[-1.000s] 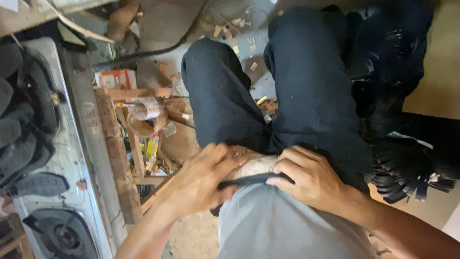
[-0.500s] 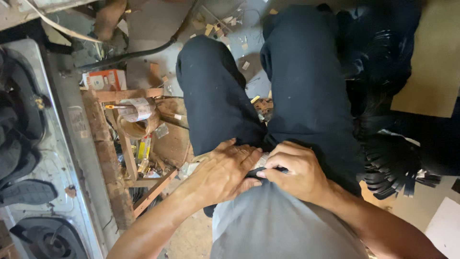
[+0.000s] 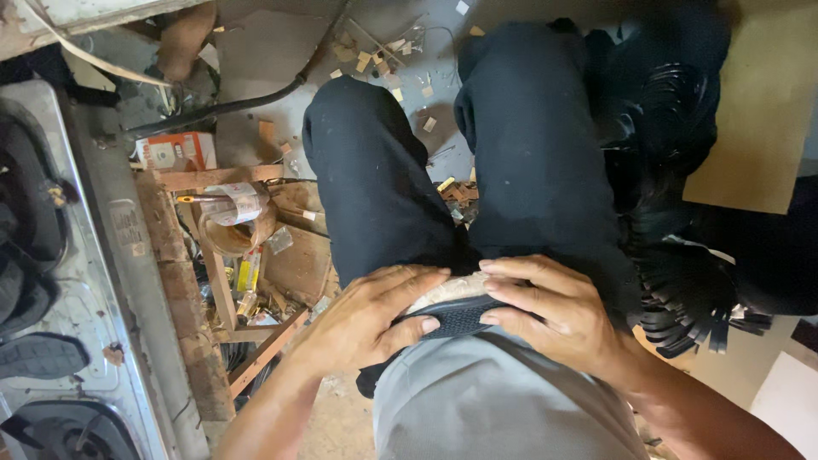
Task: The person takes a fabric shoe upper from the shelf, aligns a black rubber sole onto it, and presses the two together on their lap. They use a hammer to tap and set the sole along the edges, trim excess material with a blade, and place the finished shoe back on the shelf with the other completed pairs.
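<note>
Black rubber shoe sole (image 3: 460, 317) lies at lower centre of the frame, on the person's lap against a pale block beneath it. Left hand (image 3: 362, 324) presses on its left end, fingers curled, thumb on the tread. Right hand (image 3: 558, 311) clamps its right end, fingers spread over the top. Wooden crate (image 3: 243, 281) of tools stands at left; stacked black soles (image 3: 690, 298) at right.

A dark textured shoe sole (image 3: 460, 317) with pale underside lies on the lap.
</note>
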Motion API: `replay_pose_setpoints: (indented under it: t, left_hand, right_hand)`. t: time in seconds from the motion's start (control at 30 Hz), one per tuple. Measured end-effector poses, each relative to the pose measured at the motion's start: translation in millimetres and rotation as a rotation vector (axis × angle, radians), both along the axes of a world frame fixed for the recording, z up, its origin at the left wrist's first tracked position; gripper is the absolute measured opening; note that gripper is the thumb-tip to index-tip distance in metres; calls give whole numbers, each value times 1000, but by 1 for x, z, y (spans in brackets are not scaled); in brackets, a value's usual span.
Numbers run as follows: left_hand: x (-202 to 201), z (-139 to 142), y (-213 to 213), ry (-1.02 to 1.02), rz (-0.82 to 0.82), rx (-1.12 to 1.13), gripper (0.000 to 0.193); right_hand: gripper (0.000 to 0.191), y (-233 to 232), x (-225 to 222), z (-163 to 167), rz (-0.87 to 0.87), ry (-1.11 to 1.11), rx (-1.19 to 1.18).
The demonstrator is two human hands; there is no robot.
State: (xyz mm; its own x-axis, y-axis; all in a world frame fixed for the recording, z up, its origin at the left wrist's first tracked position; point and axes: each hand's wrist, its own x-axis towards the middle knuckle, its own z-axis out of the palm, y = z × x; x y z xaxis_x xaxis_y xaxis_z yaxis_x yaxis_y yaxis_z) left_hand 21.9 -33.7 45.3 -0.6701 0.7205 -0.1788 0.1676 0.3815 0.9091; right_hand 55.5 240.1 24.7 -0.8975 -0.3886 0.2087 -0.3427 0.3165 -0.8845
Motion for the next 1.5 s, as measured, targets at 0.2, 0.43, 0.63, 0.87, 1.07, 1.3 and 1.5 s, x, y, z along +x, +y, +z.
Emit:
replay_pose_setpoints:
  t: [0.2,0.43,0.63,0.87,1.07,1.3,1.5]
  left_hand:
    - [16,-5,16,247,-43,-62,63]
    - [35,-22,27,303,16,-60,53]
    - [48,-21,30,325,53,-72,50]
    - [39,-16,24,123,69,-27,48]
    - [23,5,26,-421,683,621,61]
    - [-13,19,28,-161,620,757,102]
    - [-26,27,17,216,670,4,78]
  right_hand:
    - [27,-5,2,3,36,126,-27]
    - [25,-8,15,-5,-133,-233,-90]
    - [35,11,23,-32,-52,-692,-225]
    - [26,25,24,-52,-16,-758,-421]
    - [95,-17,5,-38,81,-1001,-1175]
    - [104,-31,9,-11,-57,-835,-530]
    - [90,-24,14,-25,-204,-630,-38]
